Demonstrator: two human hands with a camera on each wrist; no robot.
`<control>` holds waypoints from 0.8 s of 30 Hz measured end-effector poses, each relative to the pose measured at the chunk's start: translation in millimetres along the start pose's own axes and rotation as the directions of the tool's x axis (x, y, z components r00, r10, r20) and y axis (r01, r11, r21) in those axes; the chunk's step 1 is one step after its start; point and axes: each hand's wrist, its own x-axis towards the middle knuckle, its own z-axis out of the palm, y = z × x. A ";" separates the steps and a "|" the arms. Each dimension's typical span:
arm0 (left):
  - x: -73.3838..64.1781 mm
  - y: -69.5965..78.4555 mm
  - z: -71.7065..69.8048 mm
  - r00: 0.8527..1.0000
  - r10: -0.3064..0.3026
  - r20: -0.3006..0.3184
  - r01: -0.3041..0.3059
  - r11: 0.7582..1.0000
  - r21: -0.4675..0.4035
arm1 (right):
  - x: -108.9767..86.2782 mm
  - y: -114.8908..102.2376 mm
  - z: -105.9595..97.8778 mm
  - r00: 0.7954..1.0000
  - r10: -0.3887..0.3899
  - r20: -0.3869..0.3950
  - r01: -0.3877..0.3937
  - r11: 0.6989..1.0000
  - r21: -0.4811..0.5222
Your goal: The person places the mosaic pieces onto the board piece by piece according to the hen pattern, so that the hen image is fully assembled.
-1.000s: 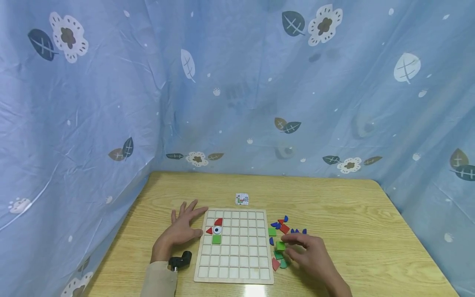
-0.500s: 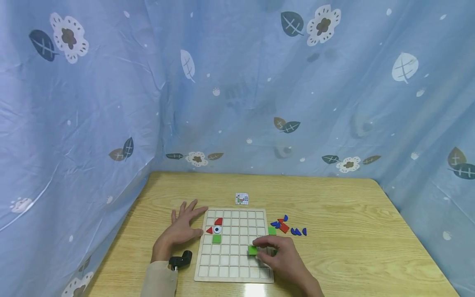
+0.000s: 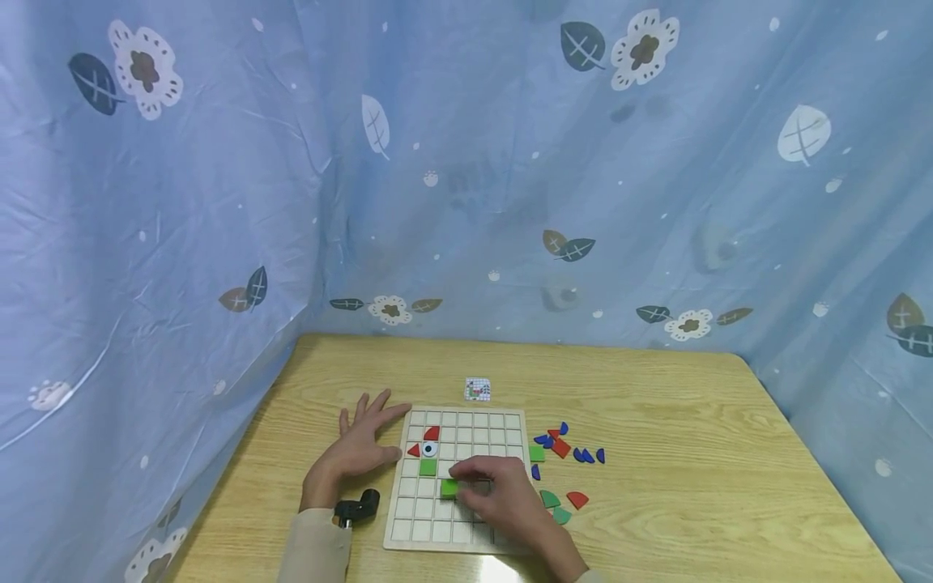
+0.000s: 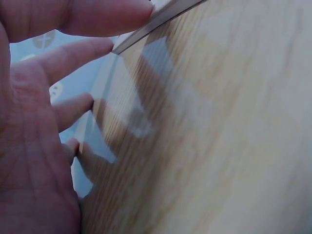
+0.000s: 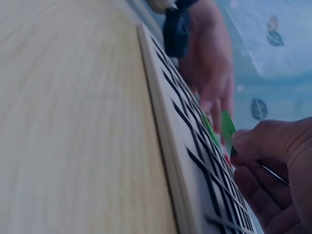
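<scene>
One left hand [image 3: 357,449], its fingers spread wide, touches the left edge of one grid board [image 3: 441,530] near the far left corner, holding nothing. On the board's left part sit four pieces: one red triangle [image 3: 414,449], one red quarter-round [image 3: 432,433], one white eye tile [image 3: 430,448] and one seated green square [image 3: 428,467], directly below the eye.

The held green square [image 3: 449,488] lies left of the fingertips of the one right hand [image 3: 503,490], whose grip is narrow — thumb and finger pinch it. It appears raised over the board, diagonally nearer and to the right of the seated square; being square, it has no long axis. The right hand is the nearer one.

Past the board's far edge lies one printed pattern card [image 3: 477,389]. Off the right edge, on the wooden surface [image 3: 656,405], I count one loose green square [image 3: 536,453], seven blue half-rounds [image 3: 601,456], two dark green quarter-rounds [image 3: 550,499], one small red piece [image 3: 554,434] — possibly a triangle — one red square [image 3: 560,448] and one loose red quarter-round [image 3: 577,500].
</scene>
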 end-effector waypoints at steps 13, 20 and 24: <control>1.5 -1.9 2.9 1.000 -0.003 -0.002 0.003 1.000 0.003 | 16.5 -6.6 28.1 0.990 -0.144 0.003 0.143 0.983 -0.114; 1.3 -0.1 1.1 1.000 -0.004 0.002 0.004 1.000 0.004 | 17.9 -8.8 32.6 0.989 -0.147 0.012 0.147 0.971 -0.191; 0.6 -0.2 0.4 1.000 -0.004 0.003 0.004 1.000 0.010 | 18.9 -11.7 34.4 0.988 -0.153 0.017 0.153 0.963 -0.221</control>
